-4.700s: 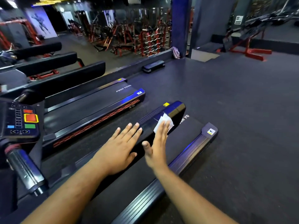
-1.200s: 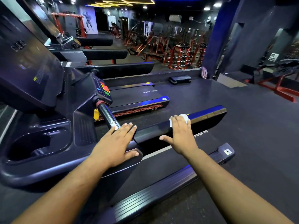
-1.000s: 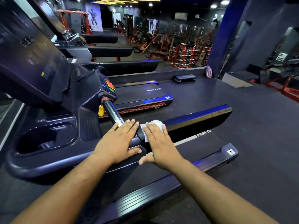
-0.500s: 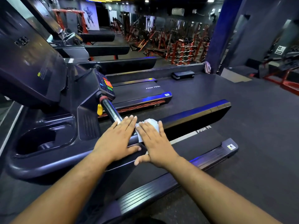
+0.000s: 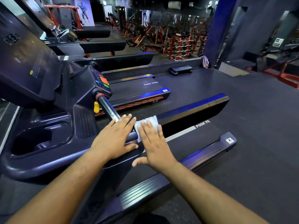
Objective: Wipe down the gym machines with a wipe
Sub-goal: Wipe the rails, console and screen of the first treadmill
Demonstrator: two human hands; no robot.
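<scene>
Head view: we count one white wipe on one handrail. Our right hand presses it flat-fingered; our left hand rests flat beside.

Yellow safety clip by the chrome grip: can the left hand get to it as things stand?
Probably yes. The left hand lies flat on the handrail with fingertips at the chrome grip's near end; the yellow clip hangs just up that bar, nothing between. The right hand presses the wipe off to the side.

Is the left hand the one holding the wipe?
No. The wipe lies under the flat fingers of the right hand; the left hand rests bare on the handrail.
</scene>
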